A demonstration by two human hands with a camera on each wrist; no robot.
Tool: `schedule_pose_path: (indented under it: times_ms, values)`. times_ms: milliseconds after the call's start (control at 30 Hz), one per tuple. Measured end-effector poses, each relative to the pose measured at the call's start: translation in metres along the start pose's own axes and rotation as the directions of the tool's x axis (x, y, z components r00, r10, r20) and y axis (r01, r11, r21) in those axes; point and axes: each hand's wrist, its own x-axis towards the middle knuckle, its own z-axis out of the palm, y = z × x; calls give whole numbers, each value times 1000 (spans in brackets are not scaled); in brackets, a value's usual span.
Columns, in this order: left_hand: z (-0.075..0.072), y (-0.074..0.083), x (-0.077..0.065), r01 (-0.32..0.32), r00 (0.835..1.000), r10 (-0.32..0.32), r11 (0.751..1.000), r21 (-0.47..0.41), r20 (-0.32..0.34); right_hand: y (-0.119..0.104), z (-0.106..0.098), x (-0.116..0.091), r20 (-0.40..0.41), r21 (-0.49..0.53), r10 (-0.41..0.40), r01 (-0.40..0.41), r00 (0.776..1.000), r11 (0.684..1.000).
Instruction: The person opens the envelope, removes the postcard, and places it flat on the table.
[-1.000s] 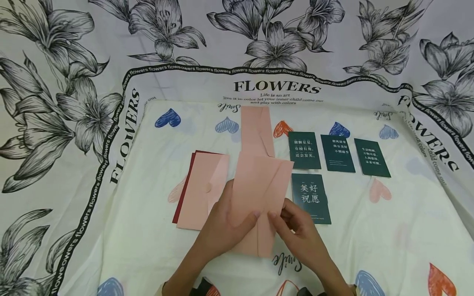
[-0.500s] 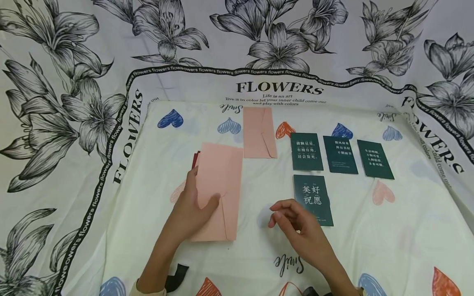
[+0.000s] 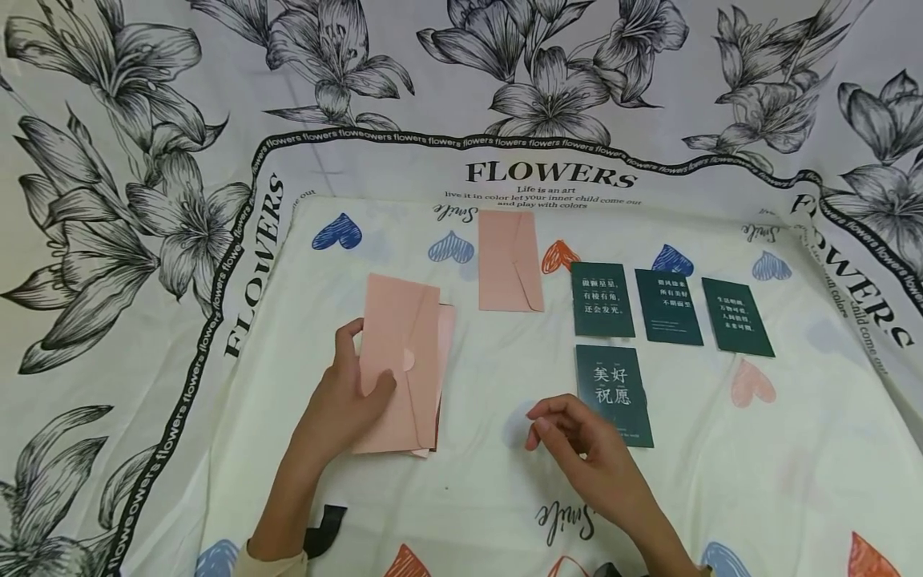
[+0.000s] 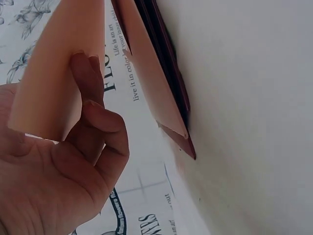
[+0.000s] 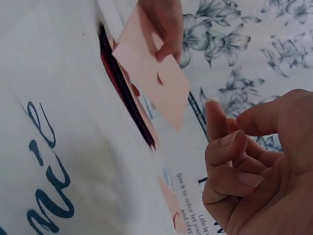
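In the head view my left hand (image 3: 335, 409) holds a pink envelope (image 3: 400, 320) by its left edge, thumb on the front and fingers behind. A pale round seal is on its flap. In the left wrist view this envelope (image 4: 58, 68) is bent and raised off a pile of envelopes (image 4: 161, 83), pink with dark red ones below. The pile is mostly hidden in the head view. My right hand (image 3: 587, 457), fingers loosely curled with nothing in them, hovers beside a dark green card (image 3: 613, 385) with white Chinese characters and covers part of its lower edge.
Another pink envelope (image 3: 509, 260) lies flat at the middle back. Right of it, three dark green cards (image 3: 668, 307) lie in a row. A white cloth (image 3: 476, 497) with printed hearts covers the surface; flower-printed fabric (image 3: 375, 168) surrounds it.
Both hands held an unsealed-looking envelope at the middle; my right hand released it and my left carried it left over the pile. The left hand now holds an envelope showing a round seal.
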Motion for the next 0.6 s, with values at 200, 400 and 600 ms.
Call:
schedule_pose_path:
  times_ms: [200,400,600]
  values:
    - [-3,-6,2,-13,1000,12,998,56,6,2,0,1,6,-16,10,-10,1000,1000]
    - [0,-12,3,-17,1000,16,988,153,4,3,0,2,12,-30,7,-7,1000,1000]
    - [4,-9,1,-4,1000,9,969,248,-20,5,-1,4,17,-42,10,-9,1000,999]
